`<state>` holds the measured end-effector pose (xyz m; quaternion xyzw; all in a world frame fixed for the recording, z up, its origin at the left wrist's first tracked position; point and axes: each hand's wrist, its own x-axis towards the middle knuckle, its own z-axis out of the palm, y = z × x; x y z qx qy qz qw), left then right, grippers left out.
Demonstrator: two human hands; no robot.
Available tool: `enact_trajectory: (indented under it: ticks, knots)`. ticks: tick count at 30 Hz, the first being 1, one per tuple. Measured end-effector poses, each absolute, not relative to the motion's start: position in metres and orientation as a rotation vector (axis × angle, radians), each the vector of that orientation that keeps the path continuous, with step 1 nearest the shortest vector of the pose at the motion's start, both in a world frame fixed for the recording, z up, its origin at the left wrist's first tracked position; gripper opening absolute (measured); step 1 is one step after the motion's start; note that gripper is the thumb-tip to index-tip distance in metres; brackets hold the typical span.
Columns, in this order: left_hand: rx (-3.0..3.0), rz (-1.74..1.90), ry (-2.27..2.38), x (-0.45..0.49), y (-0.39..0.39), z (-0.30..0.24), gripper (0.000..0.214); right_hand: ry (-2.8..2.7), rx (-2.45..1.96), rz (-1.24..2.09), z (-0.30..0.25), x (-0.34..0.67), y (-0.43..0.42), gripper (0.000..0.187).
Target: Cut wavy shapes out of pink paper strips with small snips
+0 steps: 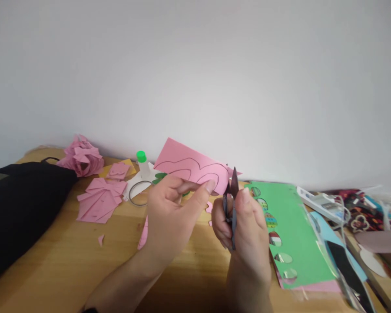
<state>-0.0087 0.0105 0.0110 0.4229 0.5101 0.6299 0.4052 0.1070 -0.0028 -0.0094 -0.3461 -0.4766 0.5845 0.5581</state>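
Observation:
My left hand (174, 211) pinches a sheet of pink paper (185, 158) between thumb and fingers, held above the table. Dark curved outlines are drawn on the sheet. Dark-handled scissors (234, 184) are gripped in my right hand (247, 217), pointing up and away from me. Their blades stand apart at the right edge of the pink sheet, by the end of the drawn curve. My right fingers partly cover the handles. Small pink scraps (209, 207) lie on the table behind my hands.
Folded pink paper pieces (101, 200), a green-capped glue stick (143, 163) and a ring (138, 193) lie to the left, near a black cloth item (29, 204). On the right are a green sheet (293, 234), a white power strip (319, 204) and clutter. A wall (195, 78) rises behind.

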Motion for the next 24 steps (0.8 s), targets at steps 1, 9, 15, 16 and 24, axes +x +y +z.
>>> enact_trajectory:
  ticks: [1,9,15,16,24]
  knots:
    - [1.052,1.608,1.284,-0.0084,0.0103,0.0107,0.017,-1.122,-0.812,1.376,-0.0092,0.106,-0.0029,0.049]
    - [0.988,1.591,1.181,-0.0099,0.0103,0.0113,0.019,-1.105,-0.795,1.371,-0.011,0.1062,-0.0035,0.045]
    - [1.003,1.628,1.161,-0.0093,0.0103,0.0116,0.02,-1.109,-0.796,1.354,-0.0114,0.1039,-0.0039,0.046]
    - [1.006,1.628,1.162,-0.0092,0.0103,0.0112,0.021,-1.103,-0.798,1.352,-0.0115,0.1036,-0.004,0.046]
    - [1.0,1.599,1.207,-0.0094,0.0102,0.0131,0.023,-1.105,-0.797,1.33,-0.0115,0.1024,-0.0039,0.042]
